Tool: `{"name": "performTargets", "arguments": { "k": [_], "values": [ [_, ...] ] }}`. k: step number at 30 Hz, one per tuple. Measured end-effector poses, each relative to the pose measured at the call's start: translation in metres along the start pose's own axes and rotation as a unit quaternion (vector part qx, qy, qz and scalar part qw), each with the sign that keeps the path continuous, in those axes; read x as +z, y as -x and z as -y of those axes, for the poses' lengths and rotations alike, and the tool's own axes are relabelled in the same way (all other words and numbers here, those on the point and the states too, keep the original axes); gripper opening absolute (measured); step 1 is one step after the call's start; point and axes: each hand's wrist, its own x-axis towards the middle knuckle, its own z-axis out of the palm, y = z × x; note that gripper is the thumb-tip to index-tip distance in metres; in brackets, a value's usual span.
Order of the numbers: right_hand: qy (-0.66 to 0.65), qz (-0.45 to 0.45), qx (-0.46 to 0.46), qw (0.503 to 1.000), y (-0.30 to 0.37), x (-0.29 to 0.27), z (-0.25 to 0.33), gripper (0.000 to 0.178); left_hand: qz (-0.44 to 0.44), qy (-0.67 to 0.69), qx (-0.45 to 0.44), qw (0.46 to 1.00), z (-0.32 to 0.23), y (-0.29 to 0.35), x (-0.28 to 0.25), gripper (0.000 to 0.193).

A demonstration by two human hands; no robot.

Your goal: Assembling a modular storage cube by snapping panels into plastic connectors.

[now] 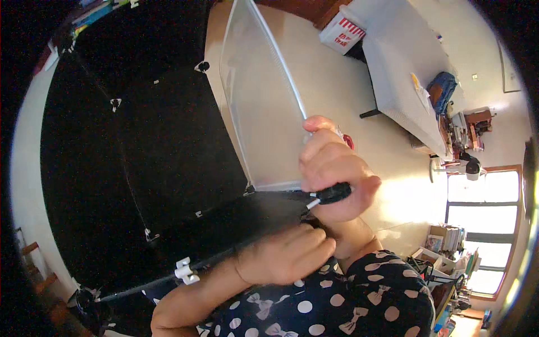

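My right hand [337,163] is closed around the corner of a translucent panel [261,106] with a pale rim, which stands tilted up and away. Under its fingers, against the palm, sits a black connector [335,192] with short white prongs. My left hand [289,253], a little blurred, is curled closed just below, by the near edge of a large black panelled frame [168,135]; what its fingers hold, if anything, is hidden. A white connector [186,271] sits on that frame's near edge, beside my left forearm.
More connectors, such as a black one [202,67] at the far edge, join the frame's panels. On the right stand a table with a pale cover [393,67], a red-and-white box [342,35] and a blue bag [442,89]. Books [446,240] lie near the window [483,219].
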Motion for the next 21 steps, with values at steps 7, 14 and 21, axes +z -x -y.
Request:
{"name": "performTargets", "arguments": {
  "k": [7, 14, 21],
  "values": [
    [0.095, -0.041, -0.045, 0.994, 0.004, 0.008, 0.007, 0.056, -0.096, -0.253, 0.150, 0.951, -0.071, -0.025, -0.056, 0.032],
    [0.293, 0.012, 0.017, 0.956, -0.003, -0.015, 0.055, 0.031, -0.092, -0.426, -0.164, 0.885, -0.081, -0.025, -0.084, 0.017],
    [0.315, 0.286, 0.066, 0.903, -0.019, -0.022, 0.083, 0.026, -0.047, -0.448, -0.114, 0.886, -0.082, -0.014, -0.089, 0.014]
  ]
}}
